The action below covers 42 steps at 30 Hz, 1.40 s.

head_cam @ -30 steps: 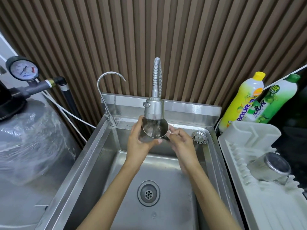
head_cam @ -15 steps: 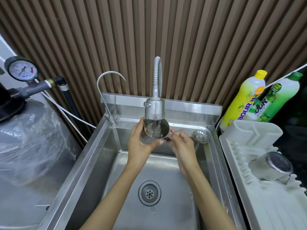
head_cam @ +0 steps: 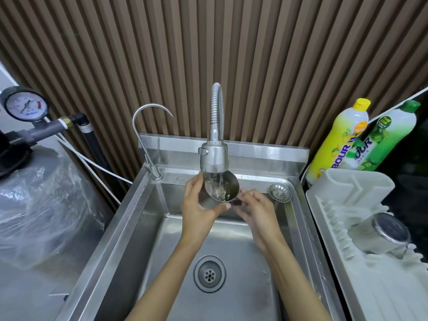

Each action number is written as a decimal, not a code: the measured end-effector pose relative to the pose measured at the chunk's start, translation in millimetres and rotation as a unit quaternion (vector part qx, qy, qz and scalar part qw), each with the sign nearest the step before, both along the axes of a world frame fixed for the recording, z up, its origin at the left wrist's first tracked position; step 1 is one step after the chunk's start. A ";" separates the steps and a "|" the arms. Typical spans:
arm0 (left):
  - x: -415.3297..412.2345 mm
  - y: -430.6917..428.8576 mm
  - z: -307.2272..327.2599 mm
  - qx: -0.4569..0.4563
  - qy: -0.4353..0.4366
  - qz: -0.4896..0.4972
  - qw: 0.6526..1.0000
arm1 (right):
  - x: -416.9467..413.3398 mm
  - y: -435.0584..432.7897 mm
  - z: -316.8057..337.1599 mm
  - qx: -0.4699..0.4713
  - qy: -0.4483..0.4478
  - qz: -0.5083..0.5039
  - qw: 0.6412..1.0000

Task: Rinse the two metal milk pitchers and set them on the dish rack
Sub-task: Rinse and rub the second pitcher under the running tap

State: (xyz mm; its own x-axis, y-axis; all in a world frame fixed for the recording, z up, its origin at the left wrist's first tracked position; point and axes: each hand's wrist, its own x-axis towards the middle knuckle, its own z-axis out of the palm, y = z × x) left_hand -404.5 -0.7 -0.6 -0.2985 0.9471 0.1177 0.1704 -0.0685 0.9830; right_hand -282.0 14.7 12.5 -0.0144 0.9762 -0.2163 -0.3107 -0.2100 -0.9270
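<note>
While water runs into it, I have the pitcher [head_cam: 221,189] tipped a little more toward me than a second ago, so the stream now splashes against its inner wall and pools at the low lip. Nearest me, my left hand [head_cam: 200,206] is wrapped around the pitcher's left side, fingers curled shut on the body and thumb under the rim. My right hand [head_cam: 253,208] sits just right of it, fingers bent in toward the pitcher's handle side; I cannot tell whether it truly grips or only steadies. Both hands hang over the sink [head_cam: 129,228], well above the drain [head_cam: 209,273]. Just beyond my fingers the faucet head [head_cam: 213,158] pours straight into the cup. Well off to the right of my right hand, the dish rack [head_cam: 347,188] holds the other pitcher [head_cam: 382,234], lying on its side. By my reading, this is the second rinse, with only the placing left.
</note>
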 end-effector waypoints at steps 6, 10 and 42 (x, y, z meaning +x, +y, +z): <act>-0.5 -11.0 -12.7 -0.081 0.028 0.044 0.995 | 4.1 0.2 0.0 -0.011 -0.169 -0.022 0.985; -0.8 -9.5 -21.6 -0.081 -0.027 0.015 0.996 | -2.8 -4.9 6.3 0.113 -0.239 -0.045 0.963; -15.4 -8.1 -0.4 -0.081 -0.105 -0.041 0.990 | -5.2 -0.3 13.6 0.141 -0.258 -0.007 0.956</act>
